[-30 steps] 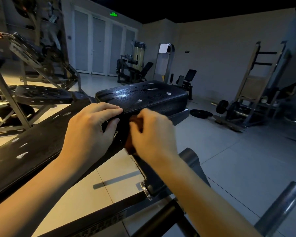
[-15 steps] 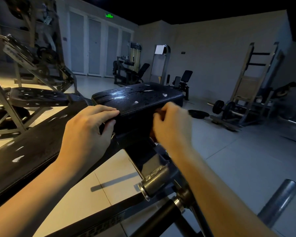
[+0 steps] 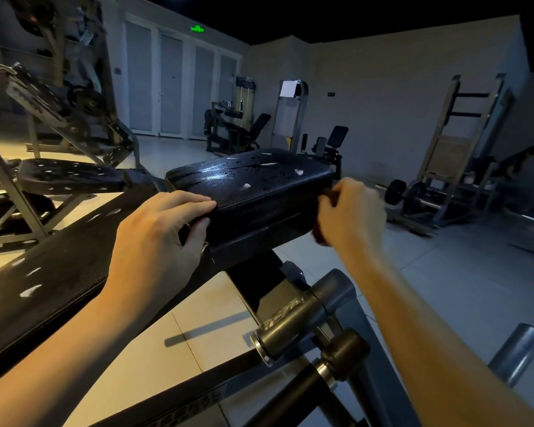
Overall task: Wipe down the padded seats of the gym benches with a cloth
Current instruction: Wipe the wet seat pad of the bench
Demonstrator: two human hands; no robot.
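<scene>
A black padded seat (image 3: 253,177) of a gym bench sits in the middle, its top glistening with wet streaks and white flecks. My left hand (image 3: 161,232) grips its near left corner, fingers on top and thumb on the side. My right hand (image 3: 350,211) holds a dark reddish-brown cloth (image 3: 319,237) against the seat's right front edge; most of the cloth is hidden behind the fingers. The long black back pad (image 3: 43,272) of the same bench slopes down to the lower left, also flecked white.
The bench's steel frame and round pegs (image 3: 290,322) stand below my hands, and a grey tube (image 3: 517,352) is at lower right. Another padded seat (image 3: 65,175) on a machine is at left. A rack with a barbell (image 3: 413,195) stands at right on the tiled floor.
My right hand has slid the cloth to the right along the seat's front edge, from near my left hand to the right corner. My left hand has kept its grip on the corner.
</scene>
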